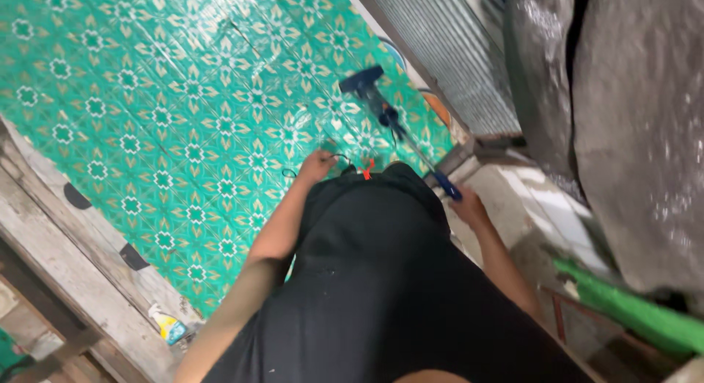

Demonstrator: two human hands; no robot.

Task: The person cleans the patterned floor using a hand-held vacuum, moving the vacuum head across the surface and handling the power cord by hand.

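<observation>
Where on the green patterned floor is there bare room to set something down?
The green patterned floor covering lies bare from the weathered wooden boards across to the blue mop head. It is crowded by the metal grille, where the right hand grips the blue-handled mop, and near the left hand by a thin black cord.

a green floor covering (169,111) patterned with white and gold stars spreads ahead of the hands. a weathered wooden board (73,258) borders it left of the left hand, a small bottle (167,329) beside it. a ribbed metal panel (447,53) and grey sheeting (631,133) rise beyond the right hand, a green pipe (631,313) below.
</observation>
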